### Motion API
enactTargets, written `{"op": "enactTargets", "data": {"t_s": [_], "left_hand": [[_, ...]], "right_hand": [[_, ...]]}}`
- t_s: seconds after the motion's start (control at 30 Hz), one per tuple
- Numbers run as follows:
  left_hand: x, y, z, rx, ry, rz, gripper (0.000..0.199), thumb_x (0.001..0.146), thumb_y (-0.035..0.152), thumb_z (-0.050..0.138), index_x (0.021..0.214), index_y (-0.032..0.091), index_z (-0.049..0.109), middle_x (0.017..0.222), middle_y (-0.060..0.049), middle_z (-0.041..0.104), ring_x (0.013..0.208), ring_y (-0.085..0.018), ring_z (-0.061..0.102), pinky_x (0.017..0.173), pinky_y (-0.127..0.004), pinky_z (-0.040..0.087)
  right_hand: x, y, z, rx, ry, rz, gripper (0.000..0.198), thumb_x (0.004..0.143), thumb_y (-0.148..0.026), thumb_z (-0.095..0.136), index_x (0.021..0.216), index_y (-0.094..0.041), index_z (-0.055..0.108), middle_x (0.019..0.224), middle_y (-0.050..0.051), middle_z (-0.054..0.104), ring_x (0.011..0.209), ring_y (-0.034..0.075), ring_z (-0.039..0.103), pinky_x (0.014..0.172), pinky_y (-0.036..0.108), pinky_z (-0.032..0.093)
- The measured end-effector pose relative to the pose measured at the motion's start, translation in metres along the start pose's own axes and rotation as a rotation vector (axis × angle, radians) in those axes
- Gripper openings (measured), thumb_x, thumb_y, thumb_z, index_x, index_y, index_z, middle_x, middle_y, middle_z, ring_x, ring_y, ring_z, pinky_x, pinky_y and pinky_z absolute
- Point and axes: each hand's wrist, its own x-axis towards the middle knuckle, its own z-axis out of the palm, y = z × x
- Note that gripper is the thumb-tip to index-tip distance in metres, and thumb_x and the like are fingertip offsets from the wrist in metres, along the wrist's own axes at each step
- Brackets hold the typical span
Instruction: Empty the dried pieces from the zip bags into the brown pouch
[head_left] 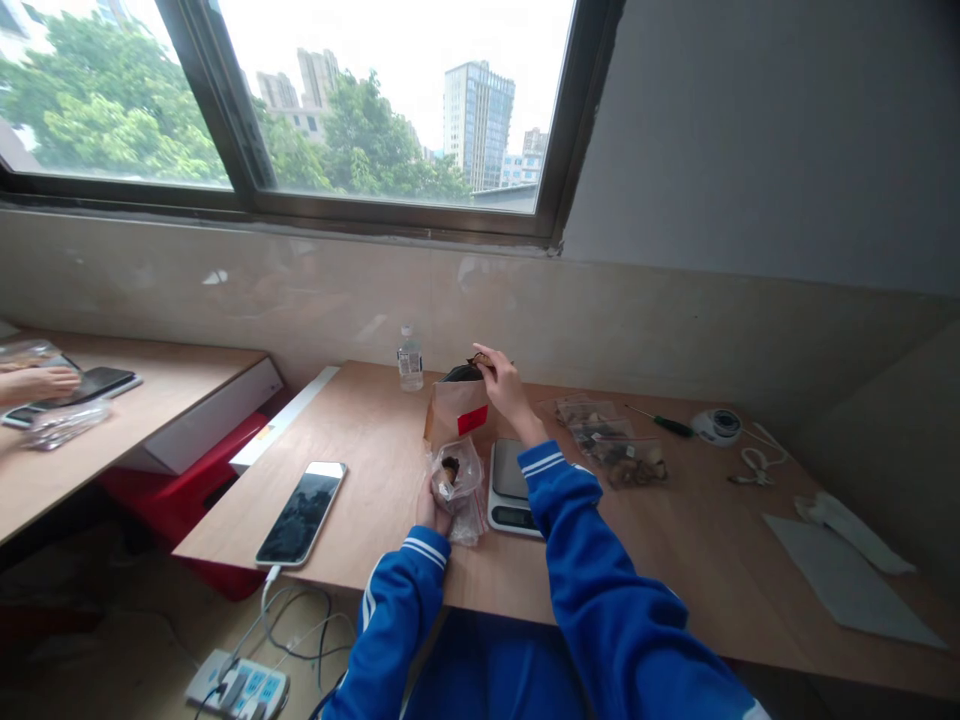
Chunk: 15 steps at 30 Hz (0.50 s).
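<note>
Both grips closed: left hand (433, 510) on plastic bag (459, 478), right hand (504, 388) at paper bag (457, 410)

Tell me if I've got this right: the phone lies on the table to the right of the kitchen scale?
Not quite. The head view shows the phone lying on the table to the left of the kitchen scale, not the right.

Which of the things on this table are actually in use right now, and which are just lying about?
In use:
- left hand holding small clear bag
- right hand at brown paper bag
- digital scale

Lying about:
- phone
- water bottle
- filled clear bags
- screwdriver
- tape
</note>
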Motion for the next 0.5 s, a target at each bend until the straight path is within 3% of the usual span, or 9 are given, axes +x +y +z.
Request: {"op": "enactTargets", "data": {"t_s": [0.23, 0.3, 0.37, 0.43, 0.5], "left_hand": [[-0.001, 0.001, 0.0, 0.0, -0.015, -0.017, 0.03, 0.085, 0.03, 0.048, 0.1, 0.01, 0.065, 0.087, -0.013, 0.071, 0.096, -0.029, 0.066, 0.086, -0.041, 0.054], [-0.002, 0.001, 0.0, -0.004, -0.012, -0.005, 0.03, 0.085, 0.029, 0.047, 0.1, 0.01, 0.065, 0.087, -0.012, 0.071, 0.097, -0.028, 0.066, 0.088, -0.039, 0.053], [-0.003, 0.001, 0.001, -0.006, -0.012, 0.01, 0.029, 0.085, 0.029, 0.048, 0.1, 0.01, 0.064, 0.088, -0.011, 0.071, 0.098, -0.026, 0.066, 0.089, -0.037, 0.053], [-0.003, 0.0, 0.001, -0.003, -0.022, 0.02, 0.03, 0.085, 0.03, 0.049, 0.1, 0.01, 0.065, 0.089, -0.012, 0.071, 0.099, -0.026, 0.065, 0.089, -0.038, 0.052], [-0.003, 0.0, 0.002, 0.006, -0.036, 0.027, 0.03, 0.086, 0.031, 0.048, 0.099, 0.01, 0.065, 0.091, -0.012, 0.071, 0.099, -0.027, 0.065, 0.09, -0.039, 0.052]], "right_hand": [[-0.014, -0.01, -0.013, -0.086, -0.181, -0.072, 0.031, 0.091, -0.022, 0.043, 0.114, -0.019, 0.063, 0.115, 0.01, 0.053, 0.111, 0.02, 0.052, 0.101, 0.035, 0.04], [-0.02, -0.021, -0.015, -0.109, -0.14, -0.088, 0.031, 0.091, -0.023, 0.044, 0.115, -0.02, 0.062, 0.12, 0.01, 0.052, 0.118, 0.021, 0.047, 0.106, 0.037, 0.035], [-0.029, -0.035, -0.016, -0.093, -0.011, -0.052, 0.031, 0.091, -0.022, 0.042, 0.116, -0.02, 0.061, 0.119, 0.009, 0.055, 0.117, 0.021, 0.048, 0.106, 0.038, 0.034], [-0.041, -0.046, -0.015, -0.041, 0.117, 0.054, 0.03, 0.09, -0.019, 0.038, 0.107, -0.02, 0.063, 0.108, 0.008, 0.06, 0.106, 0.02, 0.054, 0.099, 0.036, 0.04], [-0.057, -0.052, -0.012, 0.016, 0.08, 0.209, 0.029, 0.088, -0.015, 0.036, 0.091, -0.019, 0.065, 0.092, 0.006, 0.064, 0.09, 0.018, 0.059, 0.086, 0.032, 0.046]]}}
